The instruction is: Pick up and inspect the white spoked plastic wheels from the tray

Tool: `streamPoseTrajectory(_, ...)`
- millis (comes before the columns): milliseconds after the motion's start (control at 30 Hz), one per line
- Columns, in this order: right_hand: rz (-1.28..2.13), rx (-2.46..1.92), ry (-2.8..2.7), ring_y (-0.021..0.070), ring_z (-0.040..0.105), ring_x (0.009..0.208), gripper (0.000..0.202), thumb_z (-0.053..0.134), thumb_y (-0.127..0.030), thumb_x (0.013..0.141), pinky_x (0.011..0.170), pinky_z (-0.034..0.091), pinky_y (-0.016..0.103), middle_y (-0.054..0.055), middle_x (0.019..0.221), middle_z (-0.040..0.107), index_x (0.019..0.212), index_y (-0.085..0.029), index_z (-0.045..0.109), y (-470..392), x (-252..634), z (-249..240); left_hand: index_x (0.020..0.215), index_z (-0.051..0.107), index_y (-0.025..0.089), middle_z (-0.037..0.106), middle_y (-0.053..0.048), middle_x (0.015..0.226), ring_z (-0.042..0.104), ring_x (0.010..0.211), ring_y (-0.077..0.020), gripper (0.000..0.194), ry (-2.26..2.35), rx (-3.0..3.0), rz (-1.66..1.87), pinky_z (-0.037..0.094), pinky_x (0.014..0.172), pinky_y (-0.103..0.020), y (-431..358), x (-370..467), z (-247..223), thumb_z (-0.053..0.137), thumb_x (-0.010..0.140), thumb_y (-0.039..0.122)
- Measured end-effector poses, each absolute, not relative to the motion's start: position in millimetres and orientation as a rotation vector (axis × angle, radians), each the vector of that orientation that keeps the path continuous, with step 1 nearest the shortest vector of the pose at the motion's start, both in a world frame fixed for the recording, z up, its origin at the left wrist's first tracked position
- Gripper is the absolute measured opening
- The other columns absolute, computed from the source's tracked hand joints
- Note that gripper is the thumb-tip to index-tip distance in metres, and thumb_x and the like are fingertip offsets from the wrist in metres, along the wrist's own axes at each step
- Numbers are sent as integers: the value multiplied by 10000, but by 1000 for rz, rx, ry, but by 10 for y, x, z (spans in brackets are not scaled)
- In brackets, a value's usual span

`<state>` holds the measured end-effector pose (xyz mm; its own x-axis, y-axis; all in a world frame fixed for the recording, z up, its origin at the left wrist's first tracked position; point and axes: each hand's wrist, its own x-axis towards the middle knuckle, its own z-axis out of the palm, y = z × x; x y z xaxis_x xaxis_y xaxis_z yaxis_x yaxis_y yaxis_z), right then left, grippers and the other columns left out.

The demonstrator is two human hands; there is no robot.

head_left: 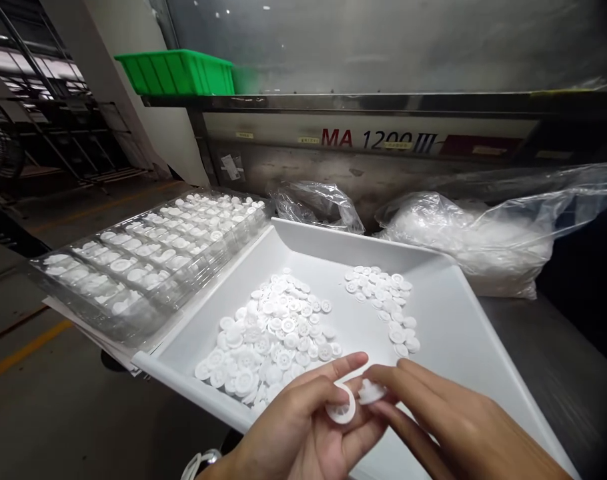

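**Two Parts in Hand Above Tray**

Large white rectangular plastic tray [433, 267], tilted, holding two heaps of small white plastic discs. Clear moulded blister tray [148, 260] at 10 o'clock, pockets filled. Left hand [303, 427] pinching one white ring-shaped disc [341, 407]; right hand [448, 427] pinching one small white toothed disc [371, 392], at 6 o'clock, apparently for mating.

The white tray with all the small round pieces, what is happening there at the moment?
A person holds two small white plastic pieces over the near edge of the white tray. The left hand pinches a round ring piece; the right hand holds a second piece right beside it. The tray holds a large pile of pieces and a smaller pile. A clear compartment tray on the left already holds pieces.
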<state>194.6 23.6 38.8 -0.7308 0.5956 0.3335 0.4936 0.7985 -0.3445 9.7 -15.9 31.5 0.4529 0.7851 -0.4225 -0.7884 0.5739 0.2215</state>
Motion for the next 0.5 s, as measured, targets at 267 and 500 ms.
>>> streamPoseTrajectory(267,547,-1031,-2537,121,524,437,324,427,-342,985,392,429,225,-35,582,560,677,-251,472,461,1629,384,1061,657,87,537,-38,850,590,803,-85,389,342,125,995,410,1036,-322,-114,22,175,479,732,-17)
streamPoseTrajectory(500,497,-1003,-2505,111,603,537,152,426,-310,996,467,503,188,-31,692,602,868,-253,483,568,1728,288,1229,581,110,622,-135,1213,589,1190,-223,466,382,128,997,395,1051,-309,-67,-47,120,461,787,25)
